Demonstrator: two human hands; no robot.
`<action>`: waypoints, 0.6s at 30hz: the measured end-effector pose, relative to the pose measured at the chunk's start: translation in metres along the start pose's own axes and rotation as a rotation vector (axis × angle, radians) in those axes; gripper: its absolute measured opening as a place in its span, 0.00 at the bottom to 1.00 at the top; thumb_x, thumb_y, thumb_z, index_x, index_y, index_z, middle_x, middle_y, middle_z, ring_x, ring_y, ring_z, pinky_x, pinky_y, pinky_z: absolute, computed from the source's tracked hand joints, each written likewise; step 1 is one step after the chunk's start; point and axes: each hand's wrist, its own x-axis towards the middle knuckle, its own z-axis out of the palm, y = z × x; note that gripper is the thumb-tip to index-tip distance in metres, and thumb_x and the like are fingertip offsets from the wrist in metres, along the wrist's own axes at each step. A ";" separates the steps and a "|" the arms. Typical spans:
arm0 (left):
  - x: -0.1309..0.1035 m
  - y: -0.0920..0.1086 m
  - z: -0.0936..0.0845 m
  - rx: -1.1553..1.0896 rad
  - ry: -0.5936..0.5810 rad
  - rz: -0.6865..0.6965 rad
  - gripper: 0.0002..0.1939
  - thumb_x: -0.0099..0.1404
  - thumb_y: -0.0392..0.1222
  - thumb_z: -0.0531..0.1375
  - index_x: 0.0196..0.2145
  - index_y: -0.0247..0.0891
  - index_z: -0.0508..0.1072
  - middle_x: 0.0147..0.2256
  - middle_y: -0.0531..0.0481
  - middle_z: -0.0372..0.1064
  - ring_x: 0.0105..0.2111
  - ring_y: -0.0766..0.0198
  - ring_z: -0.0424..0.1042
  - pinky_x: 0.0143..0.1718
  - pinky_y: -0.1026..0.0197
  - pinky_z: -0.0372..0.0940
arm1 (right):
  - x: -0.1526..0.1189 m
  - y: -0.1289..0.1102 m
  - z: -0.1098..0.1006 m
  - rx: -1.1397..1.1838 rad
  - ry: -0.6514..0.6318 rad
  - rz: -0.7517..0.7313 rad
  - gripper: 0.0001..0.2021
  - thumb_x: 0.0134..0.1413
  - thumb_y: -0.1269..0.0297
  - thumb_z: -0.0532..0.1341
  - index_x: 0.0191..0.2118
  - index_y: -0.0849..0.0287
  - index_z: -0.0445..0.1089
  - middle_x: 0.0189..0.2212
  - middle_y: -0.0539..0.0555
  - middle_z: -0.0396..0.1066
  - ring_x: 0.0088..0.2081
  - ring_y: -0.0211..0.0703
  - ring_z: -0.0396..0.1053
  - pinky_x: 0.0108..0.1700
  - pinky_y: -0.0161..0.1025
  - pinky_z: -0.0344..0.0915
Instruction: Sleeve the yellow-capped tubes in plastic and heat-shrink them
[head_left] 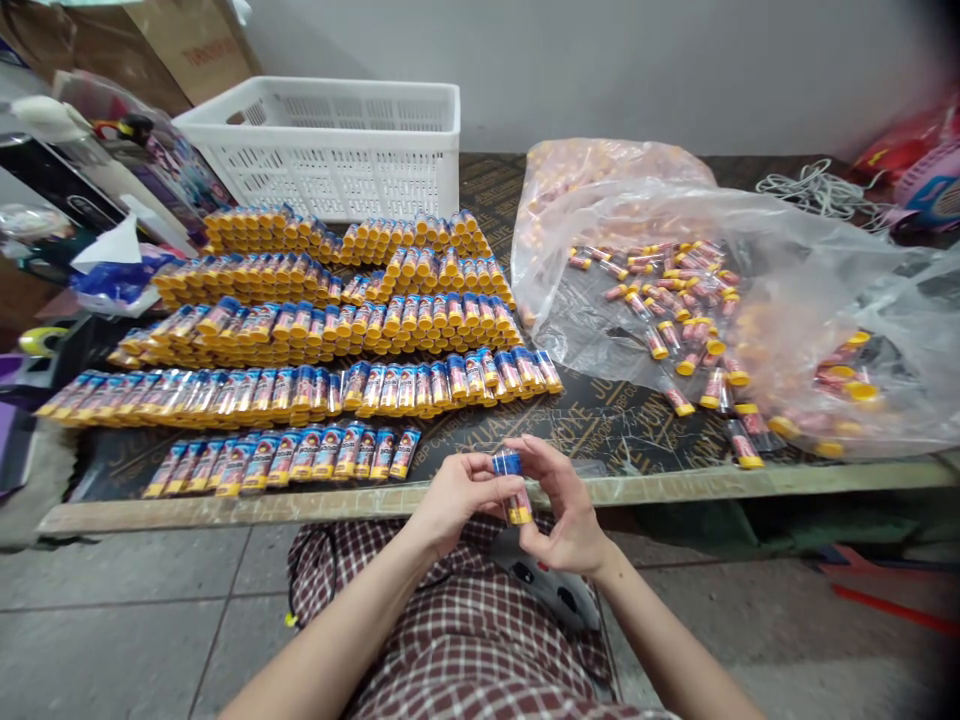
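Observation:
Above my lap, near the table's front edge, I hold a small clear tube [516, 490] with a blue top, a yellow end and pinkish contents. My left hand [457, 500] pinches it from the left between thumb and fingers. My right hand [566, 510] curls round its other side, the thumb by the yellow end and the fingers near the blue top. Left of my hands lies a short row of labelled tubes [322, 452] with blue tops and yellow ends. Loose tubes [679, 300] without visible blue tops lie scattered on the right, partly under clear plastic.
Stacked rows of labelled tubes [300, 335] cover the table's left half. Behind them stands a white plastic basket [330, 160]. A big clear plastic bag [637, 210] spreads over the right side. A bundle of grey cord [821, 195] lies at the back right.

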 end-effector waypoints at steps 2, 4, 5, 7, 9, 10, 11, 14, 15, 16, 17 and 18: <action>0.000 0.000 0.001 0.001 0.006 0.000 0.19 0.45 0.44 0.69 0.33 0.31 0.74 0.25 0.50 0.73 0.24 0.70 0.70 0.28 0.67 0.64 | 0.001 -0.001 0.001 0.003 -0.003 0.000 0.43 0.35 0.80 0.55 0.62 0.52 0.45 0.57 0.58 0.55 0.55 0.51 0.60 0.56 0.50 0.61; 0.000 0.002 0.000 0.028 0.013 0.000 0.19 0.45 0.46 0.69 0.33 0.31 0.73 0.25 0.50 0.73 0.24 0.69 0.70 0.29 0.66 0.65 | 0.003 -0.003 0.000 -0.017 -0.023 0.004 0.43 0.37 0.79 0.56 0.63 0.52 0.44 0.58 0.58 0.54 0.56 0.51 0.59 0.56 0.49 0.60; 0.000 0.003 -0.003 0.072 0.032 0.006 0.20 0.45 0.47 0.68 0.32 0.31 0.73 0.26 0.49 0.73 0.25 0.67 0.71 0.29 0.65 0.65 | 0.004 -0.004 -0.002 -0.047 -0.045 0.007 0.43 0.39 0.77 0.58 0.63 0.52 0.43 0.59 0.58 0.52 0.57 0.51 0.57 0.57 0.49 0.59; 0.001 0.006 -0.010 0.279 0.134 0.055 0.20 0.46 0.50 0.67 0.31 0.32 0.72 0.26 0.48 0.73 0.26 0.64 0.72 0.30 0.63 0.65 | 0.007 -0.004 -0.012 -0.159 -0.094 0.037 0.43 0.41 0.71 0.63 0.64 0.53 0.42 0.61 0.59 0.47 0.60 0.53 0.51 0.59 0.51 0.55; 0.004 0.010 -0.022 0.676 0.314 0.159 0.21 0.47 0.52 0.65 0.33 0.33 0.71 0.26 0.47 0.73 0.28 0.59 0.73 0.30 0.62 0.64 | 0.008 -0.001 -0.029 -0.328 -0.107 0.123 0.40 0.43 0.64 0.66 0.62 0.54 0.47 0.60 0.60 0.49 0.60 0.53 0.50 0.60 0.51 0.52; 0.007 0.011 -0.028 0.935 0.403 0.211 0.22 0.50 0.53 0.63 0.37 0.34 0.71 0.27 0.46 0.73 0.29 0.58 0.73 0.31 0.61 0.64 | 0.008 0.002 -0.040 -0.421 -0.102 0.188 0.36 0.45 0.63 0.65 0.60 0.55 0.52 0.57 0.60 0.54 0.58 0.53 0.53 0.58 0.50 0.54; 0.009 0.013 -0.034 1.204 0.464 0.229 0.23 0.54 0.53 0.60 0.42 0.34 0.69 0.27 0.45 0.74 0.30 0.55 0.73 0.32 0.59 0.63 | 0.007 0.004 -0.052 -0.510 -0.096 0.264 0.29 0.48 0.62 0.64 0.57 0.56 0.57 0.52 0.59 0.59 0.55 0.51 0.57 0.56 0.50 0.56; 0.014 0.018 -0.045 1.766 0.512 0.131 0.22 0.62 0.52 0.51 0.48 0.34 0.64 0.31 0.41 0.74 0.32 0.51 0.74 0.31 0.59 0.61 | 0.000 0.010 -0.080 -0.694 -0.120 0.463 0.12 0.52 0.61 0.62 0.43 0.57 0.68 0.37 0.55 0.65 0.43 0.47 0.63 0.47 0.46 0.61; 0.015 0.020 -0.047 1.855 0.508 0.091 0.22 0.63 0.52 0.49 0.48 0.34 0.64 0.32 0.40 0.74 0.33 0.51 0.74 0.30 0.59 0.61 | -0.002 0.011 -0.086 -0.716 -0.136 0.497 0.09 0.52 0.61 0.62 0.39 0.57 0.69 0.35 0.54 0.65 0.41 0.46 0.63 0.45 0.45 0.61; 0.014 0.021 -0.049 1.906 0.505 0.063 0.22 0.64 0.53 0.48 0.47 0.35 0.64 0.33 0.40 0.74 0.33 0.51 0.74 0.29 0.59 0.61 | -0.004 0.012 -0.088 -0.720 -0.148 0.510 0.07 0.52 0.60 0.62 0.36 0.57 0.69 0.34 0.53 0.65 0.40 0.46 0.63 0.44 0.43 0.60; 0.013 0.022 -0.052 1.932 0.509 0.050 0.22 0.64 0.54 0.47 0.47 0.36 0.64 0.34 0.40 0.74 0.33 0.51 0.74 0.28 0.60 0.61 | -0.005 0.012 -0.089 -0.712 -0.161 0.507 0.06 0.52 0.60 0.62 0.34 0.56 0.69 0.34 0.52 0.65 0.40 0.45 0.63 0.44 0.42 0.60; 0.013 0.023 -0.055 1.943 0.517 0.051 0.21 0.64 0.54 0.47 0.46 0.37 0.64 0.35 0.41 0.74 0.33 0.51 0.74 0.28 0.60 0.60 | -0.006 0.012 -0.088 -0.698 -0.168 0.493 0.06 0.52 0.61 0.63 0.33 0.56 0.68 0.34 0.51 0.65 0.40 0.45 0.62 0.44 0.41 0.60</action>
